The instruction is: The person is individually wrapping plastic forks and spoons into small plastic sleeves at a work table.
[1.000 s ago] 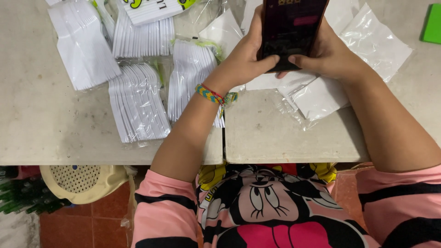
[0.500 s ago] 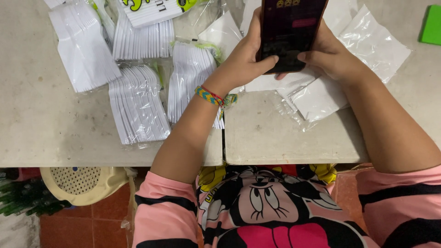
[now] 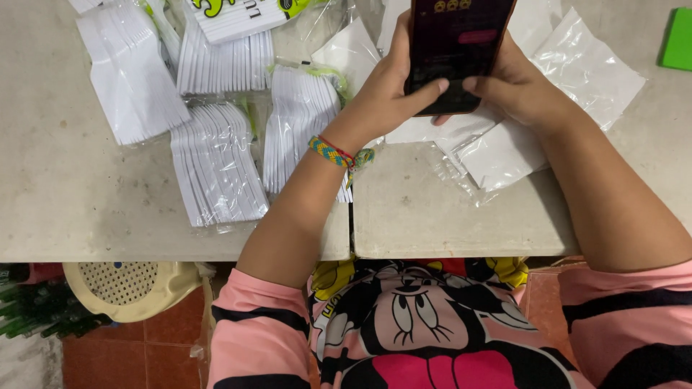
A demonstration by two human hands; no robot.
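Note:
Both of my hands hold a dark smartphone (image 3: pixel 457 50) with a lit screen, upright above the table. My left hand (image 3: pixel 386 90) grips its left edge, thumb resting on the lower screen. My right hand (image 3: pixel 515 85) cups the right edge, its thumb also on the lower screen. A woven multicoloured bracelet (image 3: pixel 333 153) circles my left wrist. Under the phone and hands lie clear plastic bags (image 3: pixel 519 140) holding white sheets.
Several stacks of white plastic pieces in clear wrap (image 3: pixel 216 162) lie on the left of the pale table (image 3: pixel 86 209). A green object (image 3: pixel 677 47) sits at the far right edge. A cream plastic stool (image 3: pixel 126 288) stands below the table on red tiles.
The phone and both hands sit slightly lower in view; my thumbs shift a little on the screen. Nothing else has moved.

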